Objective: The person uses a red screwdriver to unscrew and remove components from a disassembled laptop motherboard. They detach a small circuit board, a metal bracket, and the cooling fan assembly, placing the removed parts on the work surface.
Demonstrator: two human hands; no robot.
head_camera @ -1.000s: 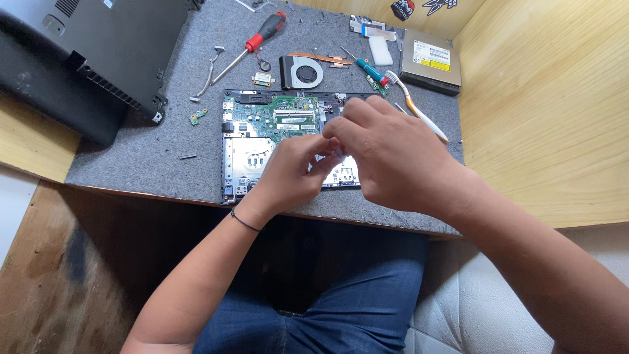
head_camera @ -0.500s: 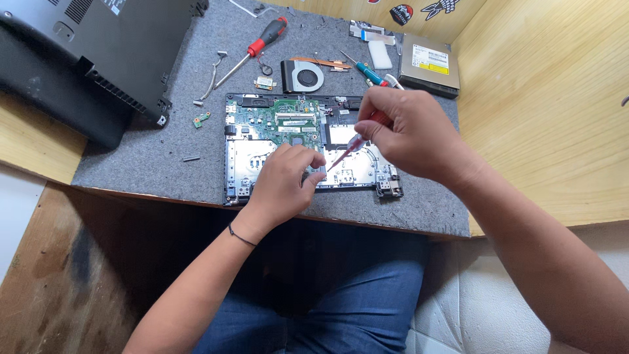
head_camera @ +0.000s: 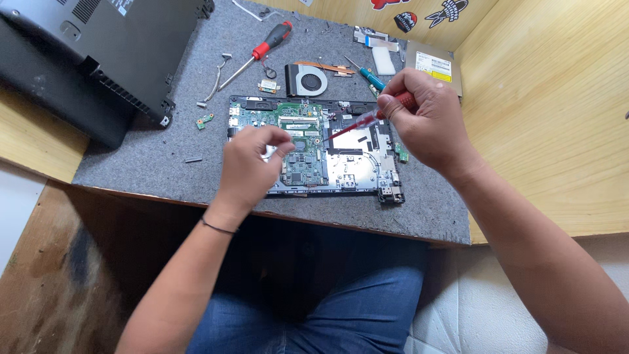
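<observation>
A: What lies on the tabletop [head_camera: 151,164]?

B: A grey laptop case [head_camera: 111,52] lies left of and beyond the opened laptop base [head_camera: 314,147], which sits mid-mat. A cooling fan [head_camera: 306,80] and a red-handled screwdriver [head_camera: 255,54] lie just beyond the base.

A: And the hands?

B: The right hand [head_camera: 426,118] grips a red-handled precision screwdriver [head_camera: 367,120], tip over the board. The left hand [head_camera: 252,164] rests on the base's left part, fingers curled; whether it holds anything cannot be told.
</observation>
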